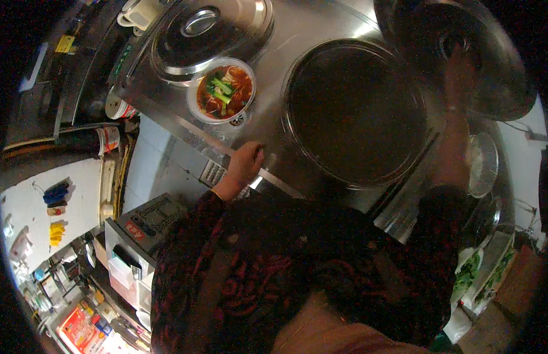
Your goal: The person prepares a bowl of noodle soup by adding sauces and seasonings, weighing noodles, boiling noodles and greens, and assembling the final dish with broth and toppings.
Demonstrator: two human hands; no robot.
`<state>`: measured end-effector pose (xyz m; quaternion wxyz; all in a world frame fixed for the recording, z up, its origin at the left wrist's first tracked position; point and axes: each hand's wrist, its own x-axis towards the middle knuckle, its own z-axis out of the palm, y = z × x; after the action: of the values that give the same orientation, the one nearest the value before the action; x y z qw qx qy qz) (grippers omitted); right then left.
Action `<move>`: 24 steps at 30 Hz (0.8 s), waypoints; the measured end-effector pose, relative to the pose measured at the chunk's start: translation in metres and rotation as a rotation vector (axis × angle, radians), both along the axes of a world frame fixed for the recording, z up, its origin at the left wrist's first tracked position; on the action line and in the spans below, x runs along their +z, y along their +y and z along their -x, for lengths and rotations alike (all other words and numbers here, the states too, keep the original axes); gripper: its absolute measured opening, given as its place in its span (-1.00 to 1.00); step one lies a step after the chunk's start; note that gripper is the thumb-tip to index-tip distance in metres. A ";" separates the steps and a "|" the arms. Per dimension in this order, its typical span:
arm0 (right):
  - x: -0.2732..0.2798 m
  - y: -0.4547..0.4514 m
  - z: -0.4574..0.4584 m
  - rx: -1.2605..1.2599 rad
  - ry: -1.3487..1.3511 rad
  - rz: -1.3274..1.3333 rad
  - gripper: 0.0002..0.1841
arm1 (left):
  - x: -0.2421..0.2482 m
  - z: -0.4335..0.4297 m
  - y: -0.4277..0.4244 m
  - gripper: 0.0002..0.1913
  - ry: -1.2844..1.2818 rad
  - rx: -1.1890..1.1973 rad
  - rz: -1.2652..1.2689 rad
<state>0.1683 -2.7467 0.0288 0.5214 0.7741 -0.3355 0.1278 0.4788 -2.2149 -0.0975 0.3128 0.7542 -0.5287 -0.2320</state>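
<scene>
My right hand (460,55) grips the knob of a large round metal lid (495,84) at the upper right. Left of that lid is a wide round pot (353,110) set in the steel counter, its inside dark. My left hand (247,161) rests near the counter's front edge with its fingers curled; nothing shows in it. Beyond the left hand stands a round plastic bowl (223,90) of red soup with green vegetable stalks on top. A second metal lid (212,37) with an oval-looking handle lies behind the bowl, partly covered by the bowl's rim.
Long dark sticks (402,175) lie along the pot's near right side. A clear round container (483,163) stands right of my right forearm. Leafy greens (468,274) are in containers at the lower right. A pale mug (141,15) stands at the upper left, above a paper tub (117,106).
</scene>
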 end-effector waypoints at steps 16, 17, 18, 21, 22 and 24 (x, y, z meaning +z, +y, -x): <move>-0.100 0.240 -0.076 0.244 -0.396 -0.923 -0.60 | -0.002 -0.023 0.035 -0.82 0.270 0.385 0.283; -0.097 0.242 -0.080 0.194 -0.468 -0.889 -0.59 | 0.000 -0.035 0.039 -0.81 0.259 0.463 0.304; -0.092 0.244 -0.084 0.020 -0.462 -0.938 -0.58 | 0.002 -0.046 0.043 -0.81 0.222 0.531 0.335; -0.087 0.250 -0.111 -0.146 -0.457 -0.874 -0.58 | 0.014 -0.096 0.029 -0.79 0.280 0.524 0.428; -0.092 0.253 -0.123 0.036 -0.457 -0.748 -0.61 | 0.018 -0.111 0.022 -0.77 0.180 0.497 0.391; -0.108 0.260 -0.151 0.384 -0.396 -0.641 -0.68 | 0.024 -0.141 0.004 -0.74 0.176 0.430 0.186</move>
<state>0.3191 -2.4863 -0.0794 0.1463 0.9060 -0.3017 0.2583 0.6195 -2.2104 -0.0734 0.4680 0.7942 -0.3458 -0.1751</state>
